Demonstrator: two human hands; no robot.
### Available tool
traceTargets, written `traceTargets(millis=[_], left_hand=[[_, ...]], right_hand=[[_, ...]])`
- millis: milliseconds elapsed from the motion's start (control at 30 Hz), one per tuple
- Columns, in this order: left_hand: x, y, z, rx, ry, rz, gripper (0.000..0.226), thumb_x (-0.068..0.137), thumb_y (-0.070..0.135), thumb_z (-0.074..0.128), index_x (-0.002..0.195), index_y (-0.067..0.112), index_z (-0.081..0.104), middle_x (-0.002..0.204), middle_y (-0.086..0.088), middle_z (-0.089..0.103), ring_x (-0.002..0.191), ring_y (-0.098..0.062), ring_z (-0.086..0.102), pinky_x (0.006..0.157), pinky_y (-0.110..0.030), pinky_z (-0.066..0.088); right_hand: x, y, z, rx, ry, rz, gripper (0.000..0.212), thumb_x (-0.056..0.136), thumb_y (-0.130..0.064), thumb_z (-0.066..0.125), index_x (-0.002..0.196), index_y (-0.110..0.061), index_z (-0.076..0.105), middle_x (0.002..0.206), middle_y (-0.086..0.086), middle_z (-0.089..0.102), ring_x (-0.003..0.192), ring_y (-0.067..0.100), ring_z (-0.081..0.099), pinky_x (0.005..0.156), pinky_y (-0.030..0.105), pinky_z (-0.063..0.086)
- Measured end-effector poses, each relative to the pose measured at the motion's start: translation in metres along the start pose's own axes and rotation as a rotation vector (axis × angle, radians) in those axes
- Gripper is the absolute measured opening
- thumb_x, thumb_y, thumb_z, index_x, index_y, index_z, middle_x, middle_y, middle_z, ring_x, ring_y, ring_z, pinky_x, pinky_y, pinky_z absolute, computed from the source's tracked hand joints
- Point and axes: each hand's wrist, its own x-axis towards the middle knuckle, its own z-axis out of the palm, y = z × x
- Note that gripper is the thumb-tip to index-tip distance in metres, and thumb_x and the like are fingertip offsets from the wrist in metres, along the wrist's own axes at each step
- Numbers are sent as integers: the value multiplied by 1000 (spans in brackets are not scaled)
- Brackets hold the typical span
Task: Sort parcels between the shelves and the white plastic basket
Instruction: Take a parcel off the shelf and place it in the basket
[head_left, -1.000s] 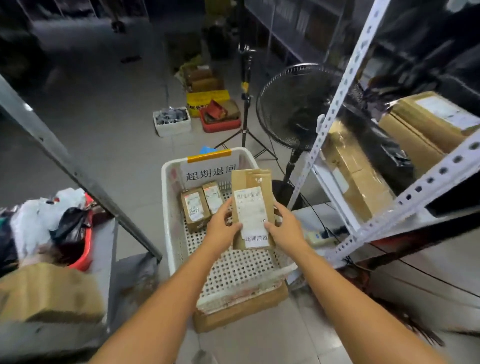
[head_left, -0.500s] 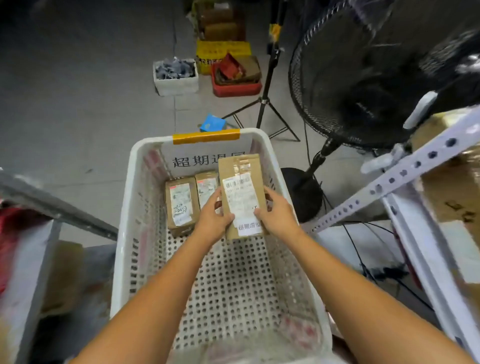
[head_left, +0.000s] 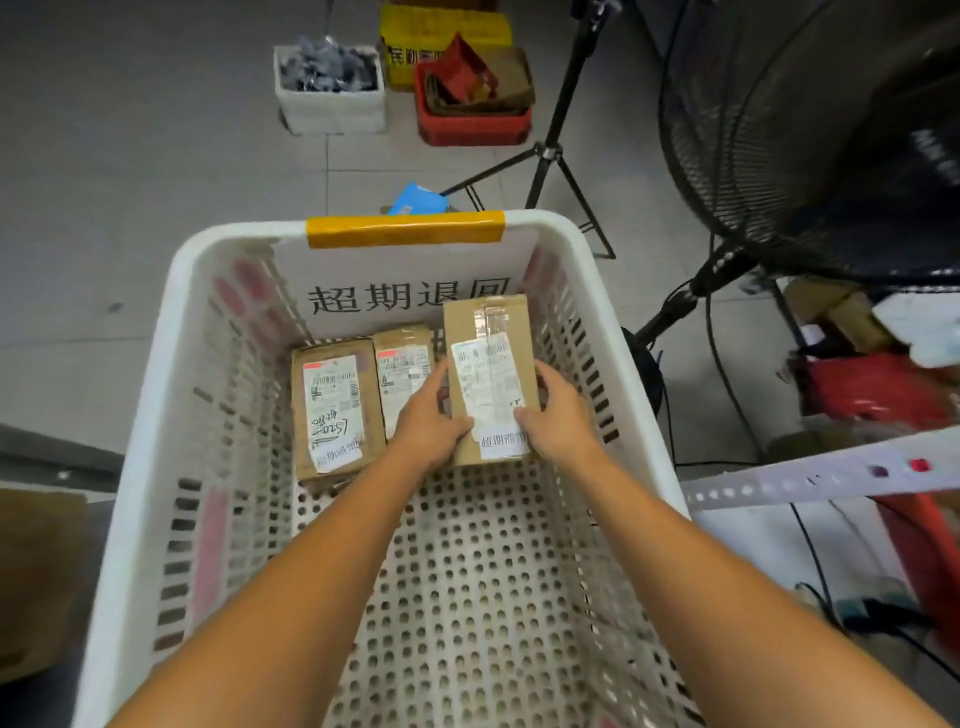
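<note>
A white plastic basket with a perforated floor and a yellow-taped far rim fills the middle of the head view. A brown cardboard parcel with a white label stands tilted at the basket's far right. My left hand grips its lower left edge and my right hand grips its lower right edge. Two other labelled brown parcels lie on the basket floor beside it: one at the far left, one in the middle, partly hidden by my left hand.
A large black standing fan and a black tripod stand right of the basket. A white perforated shelf rail crosses at right. On the floor beyond are a white box, a red crate and a yellow box.
Both hands have carried the parcel down from above the basket into its far right part. My head has leaned forward and down, so the basket now fills the view.
</note>
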Motion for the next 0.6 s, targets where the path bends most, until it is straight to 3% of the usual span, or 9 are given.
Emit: traceTargets(millis=[100, 167, 200, 300, 400, 500, 600], left_hand=[[10, -4, 4, -5, -3, -3, 90, 82, -8, 66, 148, 41, 28, 135, 6, 56, 119, -15, 57, 97, -39, 52], [16, -6, 4, 22, -7, -5, 88, 82, -7, 65, 146, 42, 31, 131, 6, 59, 114, -14, 59, 91, -35, 55], [19, -7, 3, 45, -11, -1, 86, 82, -5, 66, 145, 43, 33, 124, 9, 62, 110, -11, 60, 82, -27, 55], [30, -9, -3, 148, -15, 20, 85, 80, 2, 73, 147, 38, 34, 97, 24, 57, 97, -5, 57, 63, -10, 41], [36, -11, -8, 222, 2, 26, 82, 78, 6, 77, 146, 34, 38, 92, 25, 55, 90, -2, 55, 64, -15, 43], [37, -13, -4, 307, 19, 54, 74, 79, 7, 76, 141, 32, 45, 104, 13, 60, 99, -12, 57, 77, -23, 44], [38, -16, -1, 318, 43, 47, 67, 81, 5, 73, 139, 26, 48, 106, 13, 57, 103, -14, 57, 80, -25, 42]], right_hand=[[10, 4, 7, 16, 1, 12, 59, 90, -2, 61, 140, -28, 46, 129, -2, 63, 97, 10, 60, 77, 25, 54], [15, 6, 13, 18, 7, 22, 57, 91, 0, 59, 140, -27, 47, 128, 0, 64, 102, 13, 61, 83, 28, 55], [19, 8, 15, 16, 14, 27, 56, 91, 1, 57, 139, -27, 47, 128, 0, 64, 101, 13, 60, 82, 26, 54], [29, 12, 21, 18, 32, 42, 56, 92, 3, 52, 141, -25, 47, 129, 1, 63, 98, 10, 56, 75, 17, 47], [33, 15, 27, 5, 42, 52, 59, 92, 2, 52, 145, -23, 44, 131, 2, 62, 106, 15, 58, 79, 21, 48], [33, 20, 32, -17, 60, 28, 59, 91, 3, 51, 142, -25, 46, 127, 1, 64, 101, 14, 58, 76, 22, 48], [34, 25, 37, -37, 83, 13, 58, 89, 4, 49, 137, -29, 49, 122, -1, 66, 96, 16, 60, 73, 27, 52]])
